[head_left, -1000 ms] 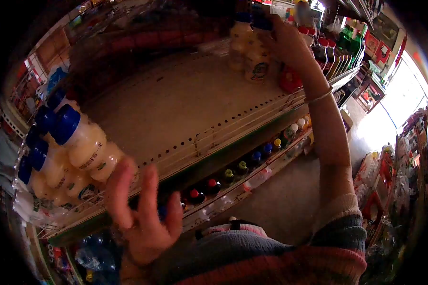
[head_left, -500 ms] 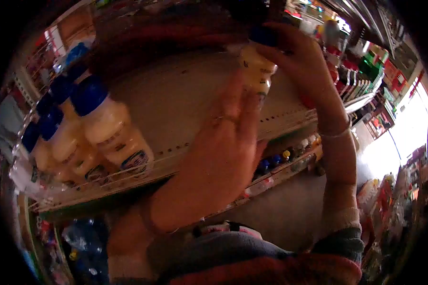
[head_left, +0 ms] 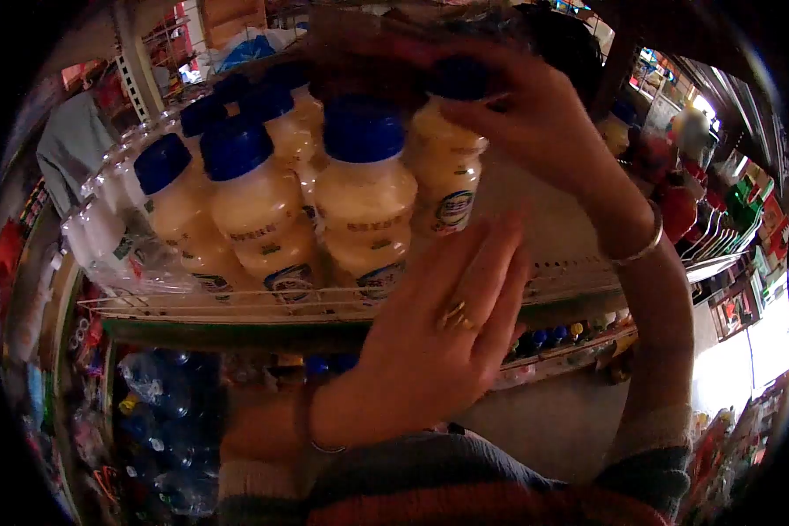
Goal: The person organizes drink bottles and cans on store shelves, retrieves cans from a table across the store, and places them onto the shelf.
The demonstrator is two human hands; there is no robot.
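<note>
My right hand is closed round the blue cap and neck of a plastic drink bottle, which holds a pale yellow liquid. That bottle is upright on the shelf, at the right end of a cluster of matching bottles. My left hand, with a ring on one finger, is in front of the shelf edge. Its fingers are stretched out and hold nothing, their tips just below the held bottle. Nearest to it on the left is another drink bottle. A third bottle stands further left.
A wire rail runs along the front of the shelf. Plastic-wrapped bottles stand at the shelf's left end. Large blue-tinted bottles fill a space below. Red and green goods line the right side.
The view has swung left, bringing the bottle cluster nearer the middle. The bottle in my right hand is now close beside the cluster. My left hand has drawn down from that bottle.
</note>
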